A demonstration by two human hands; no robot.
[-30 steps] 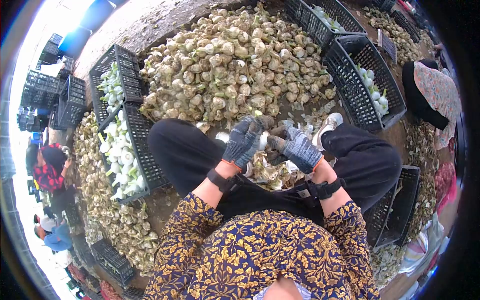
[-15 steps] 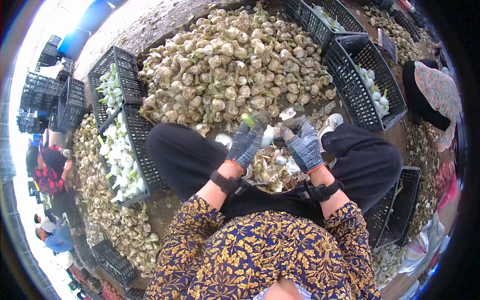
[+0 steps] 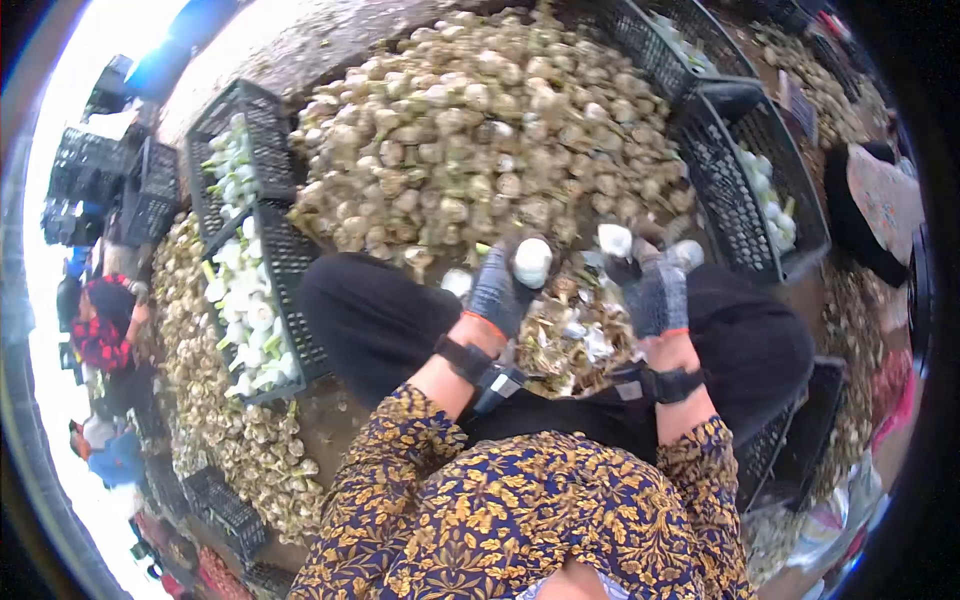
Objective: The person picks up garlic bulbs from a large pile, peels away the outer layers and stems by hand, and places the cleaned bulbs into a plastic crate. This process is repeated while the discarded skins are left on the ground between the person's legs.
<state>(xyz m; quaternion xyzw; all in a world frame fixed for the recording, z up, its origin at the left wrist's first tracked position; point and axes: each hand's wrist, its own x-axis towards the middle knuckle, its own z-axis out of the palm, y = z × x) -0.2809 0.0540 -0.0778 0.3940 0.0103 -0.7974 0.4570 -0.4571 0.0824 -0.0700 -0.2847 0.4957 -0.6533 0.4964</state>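
Observation:
My left hand, in a grey knit glove with an orange cuff, is closed around a peeled white garlic bulb. A bit of green stem shows at its fingertips. My right hand, gloved the same way, is off to the right, its fingers smeared by motion. Another white garlic bulb appears right beside those fingers; I cannot tell whether they grip it. One more pale bulb lies by my left knee. Between my legs is a heap of garlic skins and scraps. Beyond my hands rises a large pile of unpeeled garlic.
At left, black crates hold white trimmed garlic. More crates with garlic stand at right, and a dark crate sits behind my right knee. Other people work at left and right.
My hands, close together before, have moved apart, the right one going right and toward me. The left still has the white bulb. A white bulb now shows by the right fingers. The view has shifted slightly.

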